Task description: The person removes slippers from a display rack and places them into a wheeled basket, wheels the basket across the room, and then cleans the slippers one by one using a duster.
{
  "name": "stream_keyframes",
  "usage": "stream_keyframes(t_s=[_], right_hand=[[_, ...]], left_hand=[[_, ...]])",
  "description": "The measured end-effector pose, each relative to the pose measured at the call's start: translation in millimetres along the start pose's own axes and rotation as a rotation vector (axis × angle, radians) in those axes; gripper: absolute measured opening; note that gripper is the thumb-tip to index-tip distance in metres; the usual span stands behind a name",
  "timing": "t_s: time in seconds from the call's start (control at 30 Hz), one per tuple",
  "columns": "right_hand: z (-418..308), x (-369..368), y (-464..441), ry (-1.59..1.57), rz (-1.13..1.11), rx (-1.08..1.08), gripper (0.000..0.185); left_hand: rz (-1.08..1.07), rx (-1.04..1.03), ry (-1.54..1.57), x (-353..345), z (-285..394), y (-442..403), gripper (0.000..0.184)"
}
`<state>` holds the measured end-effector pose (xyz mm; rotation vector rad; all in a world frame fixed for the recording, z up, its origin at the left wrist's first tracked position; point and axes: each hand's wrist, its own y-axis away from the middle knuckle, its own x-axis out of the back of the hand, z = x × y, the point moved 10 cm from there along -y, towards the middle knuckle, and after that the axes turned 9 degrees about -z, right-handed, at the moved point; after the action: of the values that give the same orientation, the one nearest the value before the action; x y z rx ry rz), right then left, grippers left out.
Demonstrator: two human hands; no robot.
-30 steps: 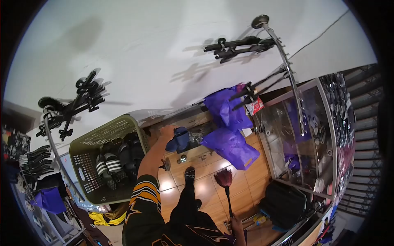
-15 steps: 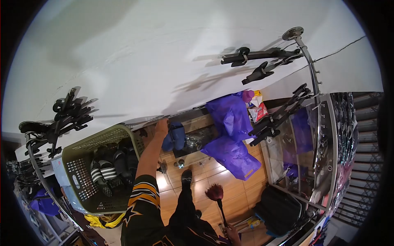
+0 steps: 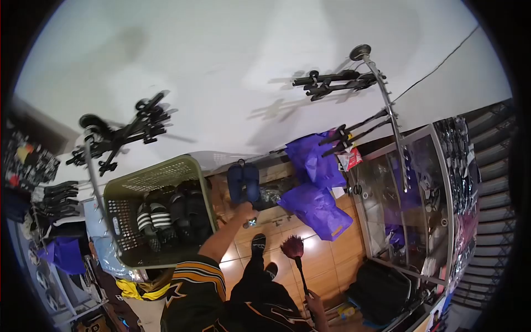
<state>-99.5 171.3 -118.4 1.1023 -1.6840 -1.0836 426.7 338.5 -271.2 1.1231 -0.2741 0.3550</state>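
My left hand (image 3: 246, 212) is at the lower ends of a pair of dark blue slippers (image 3: 243, 182), which lie side by side on a low ledge by the wall. Its fingers are too small and partly hidden to show whether they grip anything. A small shiny object (image 3: 251, 223) shows just below that hand. At the bottom of the view, my right hand (image 3: 314, 303) is closed around the black handle of a duster with a dark red head (image 3: 292, 247), held over the tiled floor.
A green basket (image 3: 119, 221) of dark and striped slippers stands left. Purple bags (image 3: 318, 210) lie right of the blue slippers, near a glass cabinet (image 3: 381, 188). Metal rails with black hangers (image 3: 332, 83) jut from the wall. A black bag (image 3: 381, 290) sits lower right.
My left hand has moved from the upper part of the blue slippers down to their lower ends. The slippers now lie straighter. My right hand still holds the duster.
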Motion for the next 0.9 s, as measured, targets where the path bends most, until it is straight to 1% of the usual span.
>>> stream_keyframes(t_s=[0.03, 0.1, 0.13, 0.2, 0.23, 0.3, 0.33, 0.37, 0.4, 0.43, 0.47, 0.5, 0.57, 0.6, 0.67, 0.73, 0.8, 0.83, 0.9], right_hand=[[7.4, -1.1, -5.1, -0.028, -0.017, 0.028, 0.043], [14.9, -1.2, -5.0, 0.010, -0.029, 0.038, 0.042], [24.2, -1.4, -9.5, 0.007, -0.039, 0.041, 0.044], [42.2, -2.3, -15.9, 0.015, -0.066, 0.044, 0.047], [47.8, -1.3, -20.1, 0.028, -0.079, 0.058, 0.047], [69.6, -1.4, -24.7, 0.047, -0.121, 0.008, 0.047], [79.0, -0.2, -24.9, 0.067, -0.134, -0.018, 0.045], [94.1, 2.4, -36.3, 0.083, -0.147, -0.010, 0.045], [120.7, 6.1, -55.2, 0.031, -0.159, -0.014, 0.044], [125.6, 4.9, -56.2, -0.019, -0.172, -0.018, 0.043], [131.9, 8.1, -56.8, 0.038, -0.192, -0.058, 0.036], [133.8, 9.5, -54.0, 0.060, -0.203, -0.055, 0.036], [130.5, 9.7, -55.4, 0.384, -0.239, -0.049, 0.029], [128.8, 6.8, -54.7, 0.404, -0.250, -0.045, 0.029], [126.8, 5.6, -53.4, 0.357, -0.228, -0.090, 0.028], [120.7, 7.9, -51.7, 0.303, -0.190, -0.135, 0.027], [106.9, 6.2, -51.2, 0.282, -0.163, -0.154, 0.027], [100.3, 3.9, -50.8, 0.225, -0.131, -0.170, 0.028], [87.4, -4.5, -48.2, 0.166, -0.093, -0.190, 0.029]], left_hand=[[-0.018, -0.085, 0.034, -19.7, 21.0, 24.2, 0.043], [0.020, -0.277, 0.101, -62.5, 30.9, 38.9, 0.050], [0.034, -0.272, 0.099, -66.2, 41.9, 65.7, 0.050], [-0.061, -0.434, 0.132, -92.5, 74.0, 127.2, 0.050], [-0.040, -0.425, 0.135, -110.4, 67.2, 130.3, 0.050], [0.008, -0.536, 0.481, -151.4, 38.5, 131.0, 0.050], [0.016, -0.467, 0.468, -137.0, 48.6, 183.6, 0.052], [0.036, -0.458, 0.475, -129.1, 49.8, 213.2, 0.052], [0.059, -0.504, 0.493, -122.6, 49.3, 239.4, 0.050], [0.084, -0.550, 0.511, -120.2, 41.5, 254.8, 0.047], [0.130, -0.565, 0.549, -114.9, 29.0, 265.1, 0.040], [0.150, -0.553, 0.562, -113.2, 13.4, 273.7, 0.040], [0.395, -0.554, 0.508, -77.4, -19.2, 299.0, 0.037], [0.412, -0.541, 0.517, -64.4, -29.6, 312.7, 0.037], [0.545, -0.477, 0.560, -25.2, -50.8, 349.1, 0.035], [0.751, -0.416, 0.492, 5.2, -94.4, 356.9, 0.032], [0.828, -0.346, 0.496, 31.8, -131.6, 365.4, 0.029], [0.830, -0.347, 0.504, 44.4, -145.7, 366.6, 0.029], [0.899, -0.263, 0.468, 71.4, -180.1, 369.9, 0.029]])
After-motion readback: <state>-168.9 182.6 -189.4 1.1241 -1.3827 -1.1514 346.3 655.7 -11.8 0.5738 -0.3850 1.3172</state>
